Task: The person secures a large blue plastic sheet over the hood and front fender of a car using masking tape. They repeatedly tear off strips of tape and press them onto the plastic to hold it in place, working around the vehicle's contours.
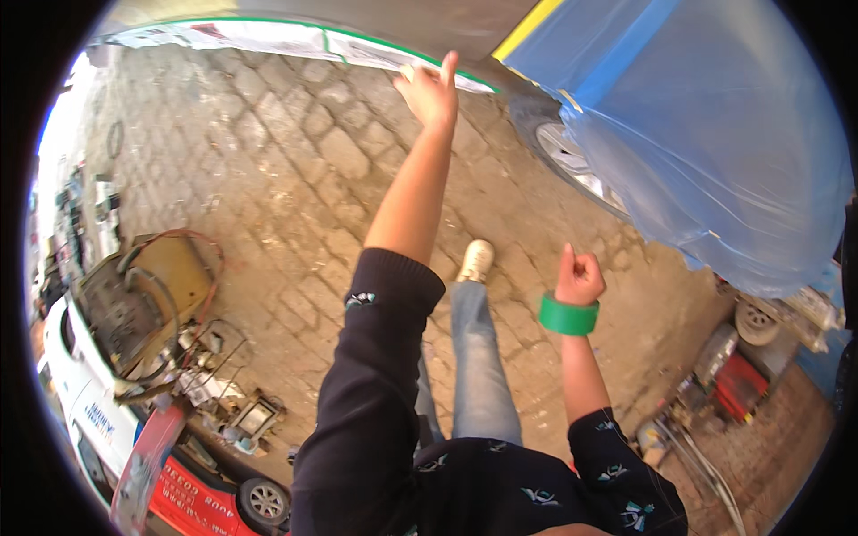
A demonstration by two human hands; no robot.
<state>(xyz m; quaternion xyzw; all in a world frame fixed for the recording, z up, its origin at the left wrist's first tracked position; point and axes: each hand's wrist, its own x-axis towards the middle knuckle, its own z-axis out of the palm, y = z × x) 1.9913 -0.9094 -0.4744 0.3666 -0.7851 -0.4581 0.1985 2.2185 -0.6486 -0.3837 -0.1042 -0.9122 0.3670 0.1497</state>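
My left hand (432, 94) is stretched far forward to the lower edge of a grey-brown car body panel (429, 20). Its thumb stands apart from the bent fingers, and nothing shows in it. Green masking tape (268, 24) runs along that panel edge, with white masking sheet (241, 37) hanging below it. The fingertips are near this sheet; whether they touch it I cannot tell. My right hand (581, 281) is held in front of me at the right, fingers curled into a loose fist with the thumb up. A green tape roll (568, 315) circles the right wrist like a bracelet.
Blue plastic film (715, 134) drapes the car at the right, above a wheel (576, 161). Brick paving (295, 179) lies underfoot. Clutter with a red box (740, 387) and hoses is at lower right; a machine (134, 304) and red vehicle (192, 496) stand left.
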